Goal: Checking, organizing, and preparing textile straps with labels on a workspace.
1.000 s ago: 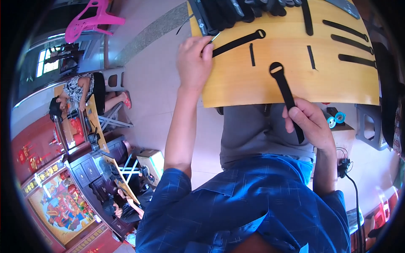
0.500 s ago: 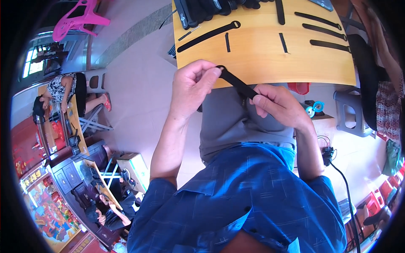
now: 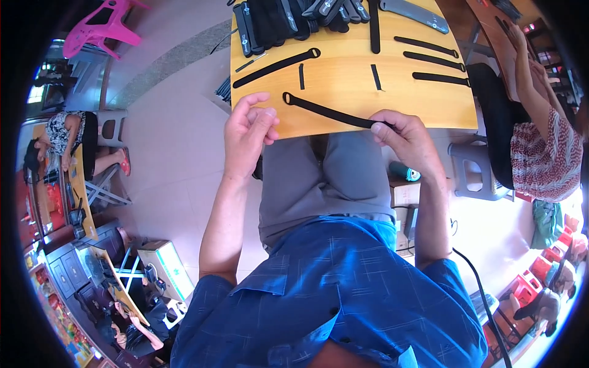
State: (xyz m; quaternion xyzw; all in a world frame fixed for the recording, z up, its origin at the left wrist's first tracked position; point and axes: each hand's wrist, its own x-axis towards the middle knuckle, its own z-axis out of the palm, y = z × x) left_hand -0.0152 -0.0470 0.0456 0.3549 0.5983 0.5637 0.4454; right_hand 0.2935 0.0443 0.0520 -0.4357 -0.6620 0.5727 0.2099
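Note:
My right hand (image 3: 406,140) pinches one end of a black strap (image 3: 331,113) at the near edge of the wooden table (image 3: 343,80). From there the strap stretches left, its looped end lying over the table. My left hand (image 3: 248,136) is beside that loop, apart from it, with fingers loosely bent and nothing in them. Another looped black strap (image 3: 276,67) lies at the table's left. Two short black strips (image 3: 301,76) are in the middle, and three black straps (image 3: 434,57) lie in a row on the right.
A pile of black straps (image 3: 276,24) covers the back of the table, with a grey case-like object (image 3: 416,15) to its right. A person in a patterned garment (image 3: 546,153) sits at the right by a grey stool (image 3: 472,165). A pink chair (image 3: 104,27) stands far left.
My left hand has let go of the strap's looped end and moved a little left. The strap now stretches out over the table from my right hand. The view has shifted.

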